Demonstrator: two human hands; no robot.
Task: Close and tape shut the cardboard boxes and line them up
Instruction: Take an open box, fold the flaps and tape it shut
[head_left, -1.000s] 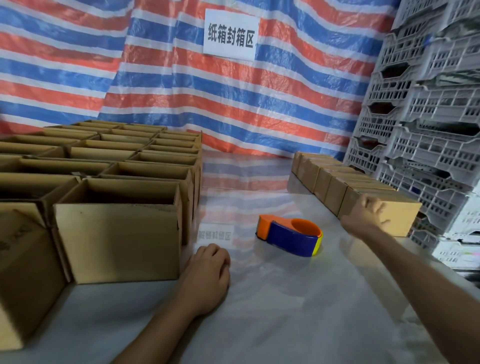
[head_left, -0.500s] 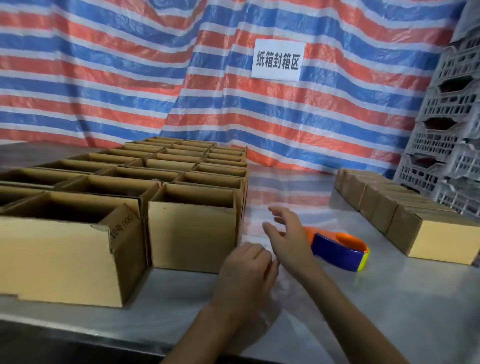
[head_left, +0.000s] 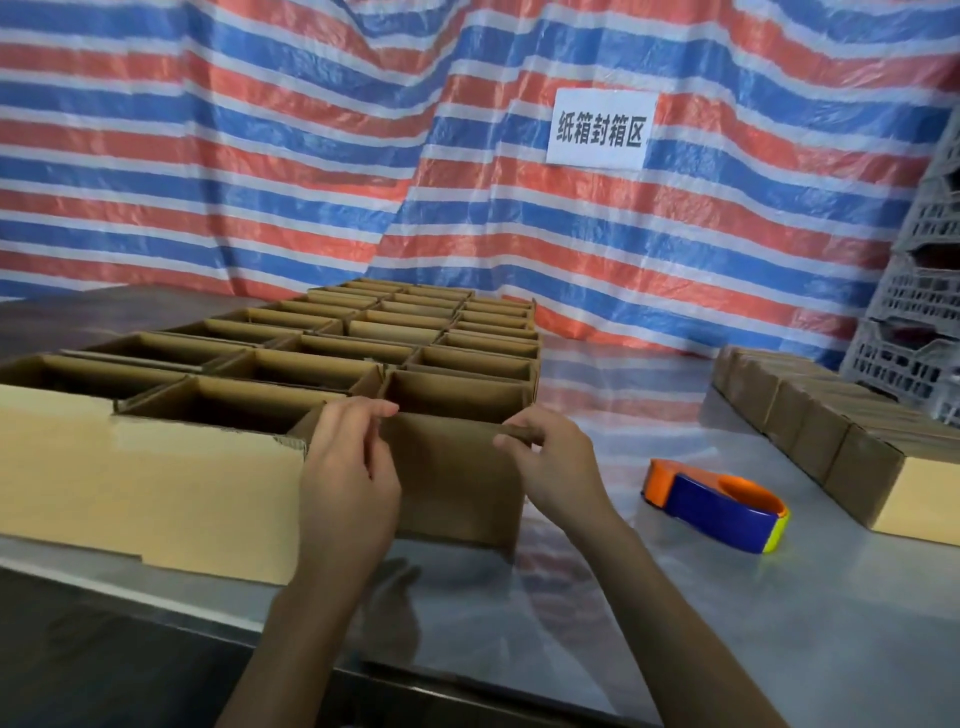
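Just got my left hand (head_left: 348, 467) and right hand (head_left: 558, 465) pinching the rim of the center-frame open cardboard box (head_left: 452, 483), folding's next imo.

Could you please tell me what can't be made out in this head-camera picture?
Head view: bottom of the front open box, gripped at its rim by the left hand and right hand; its near wall hides it.
Head view: tape on the closed boxes; blurred, nearest one cut by the right edge.
Head view: roll in the tape dispenser; its blue shell covers it.
Head view: crates; cut by the right edge.
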